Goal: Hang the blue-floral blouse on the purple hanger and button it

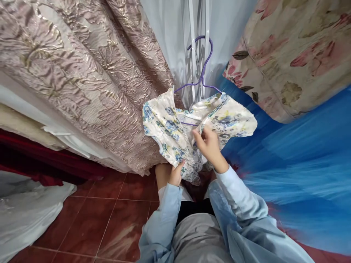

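A white blouse point(171, 122) printed with blue and yellow flowers hangs on a purple hanger point(202, 77) in front of me. The hook of the hanger is up by white vertical bars. Low on the blouse's left side, my left hand point(176, 174) grips the fabric, its thumb on top and the other fingers mostly hidden. My right hand point(210, 144) pinches the edge of the front opening near the neckline. Part of the hanger's lower bar shows inside the neck. The lower end of the garment bunches in shadow above my legs.
Pink-gold embossed fabric point(109, 80) hangs close on the left, with dark red cloth point(41, 157) and a white cloth point(30, 208) beyond it. Floral fabric point(296, 58) and blue tulle-like fabric point(296, 171) hang on the right. White bars point(207, 29) stand ahead; the floor point(90, 223) is red tile.
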{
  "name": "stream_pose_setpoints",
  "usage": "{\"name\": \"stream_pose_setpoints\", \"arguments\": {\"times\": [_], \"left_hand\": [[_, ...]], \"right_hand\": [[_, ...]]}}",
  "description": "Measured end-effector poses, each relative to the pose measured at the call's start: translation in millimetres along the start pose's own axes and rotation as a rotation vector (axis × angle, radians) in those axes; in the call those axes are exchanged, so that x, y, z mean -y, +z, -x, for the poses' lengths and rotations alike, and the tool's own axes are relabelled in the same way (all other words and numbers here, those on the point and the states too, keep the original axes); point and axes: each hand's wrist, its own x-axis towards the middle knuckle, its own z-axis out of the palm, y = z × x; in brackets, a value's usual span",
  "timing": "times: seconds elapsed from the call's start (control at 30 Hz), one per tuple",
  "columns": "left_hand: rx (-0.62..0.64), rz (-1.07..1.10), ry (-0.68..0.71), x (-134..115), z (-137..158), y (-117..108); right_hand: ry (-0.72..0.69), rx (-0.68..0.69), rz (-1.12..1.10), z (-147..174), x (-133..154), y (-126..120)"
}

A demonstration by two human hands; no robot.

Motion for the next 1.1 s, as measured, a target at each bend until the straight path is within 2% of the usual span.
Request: {"name": "stream_pose_setpoints", "arguments": {"times": [0.07,0.1,0.17,0.23,0.27,0.3,0.37,0.47,0.6,0.77,0.83,0.87,0.97,1.0,1.03,1.1], "left_hand": [[-0.007,0.027,0.005,11,0,8],[-0.001,0.032,-0.005,17,1,11],[0.029,0.026,-0.05,26,4,16],[0.054,0.015,-0.079,35,8,20],[0.064,0.012,-0.077,39,9,22],[0.071,0.011,-0.068,43,9,23],[0.072,0.01,-0.032,47,8,25],[0.054,0.013,0.009,46,3,23],[0.03,0.008,0.004,34,2,17],[0.085,-0.024,-0.073,18,6,14],[0.055,-0.077,0.022,17,4,9],[-0.001,-0.13,0.128,19,3,5],[-0.316,-0.441,0.584,36,3,-10],[-0.368,-0.58,0.72,44,5,-15],[-0.342,-0.718,0.821,54,6,-19],[-0.099,-0.929,0.909,71,10,-22]], "right_hand": [[0.017,0.098,-0.106,14,-8,4],[0.033,0.092,-0.149,25,-16,3],[0.1,-0.046,-0.17,54,-37,-1],[0.219,-0.318,-0.114,91,-61,-4],[0.282,-0.391,-0.106,111,-73,-4],[0.338,-0.366,-0.113,129,-83,-3],[0.421,-0.228,-0.147,158,-99,-1],[0.477,-0.034,-0.159,179,-109,6],[0.486,0.104,-0.115,173,-108,13],[0.478,0.174,-0.118,158,-106,16],[0.521,0.219,-0.151,155,-107,15],[0.548,0.239,-0.172,155,-108,14],[0.617,0.272,-0.226,161,-107,10],[0.637,0.281,-0.241,163,-106,9],[0.653,0.29,-0.253,166,-104,9],[0.674,0.323,-0.284,170,-100,8]]}}
